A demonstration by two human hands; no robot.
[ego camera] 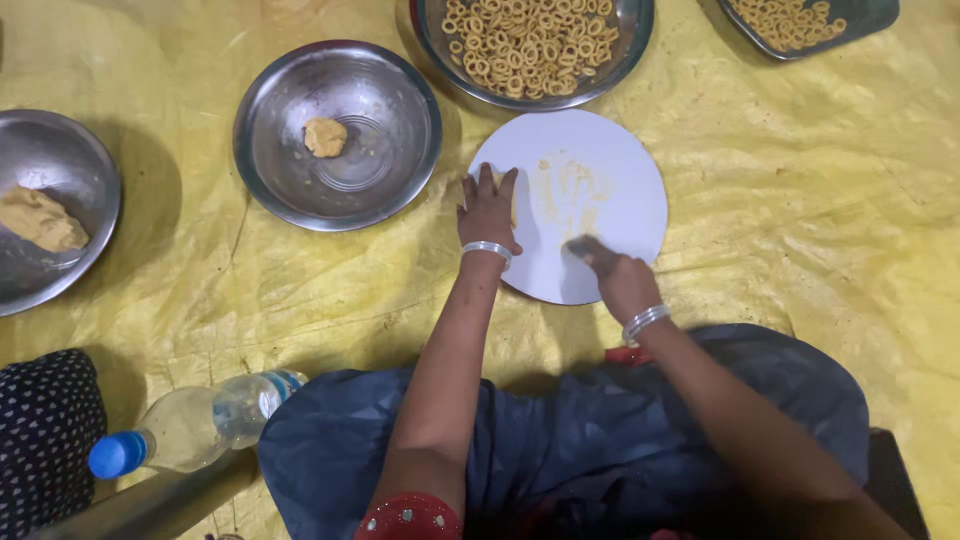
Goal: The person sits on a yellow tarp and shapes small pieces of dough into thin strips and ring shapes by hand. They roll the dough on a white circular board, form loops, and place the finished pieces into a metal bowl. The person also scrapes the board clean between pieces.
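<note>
Dough, a thin strip, peeks out beside the left hand (pixel 488 212), whose fingers (pixel 486 182) lie flat and spread on the left edge of the white round board (pixel 610 190). That board sits mid-sheet on the yellow sheet (pixel 800 230). Right hand (pixel 615 275) rests on the board's near edge, fingers blurred, so their grip is unclear. A clear bottle (pixel 195 425) with a blue cap lies near the sheet's near-left corner.

Round white board (pixel 610 190), dough-smeared, flat
</note>
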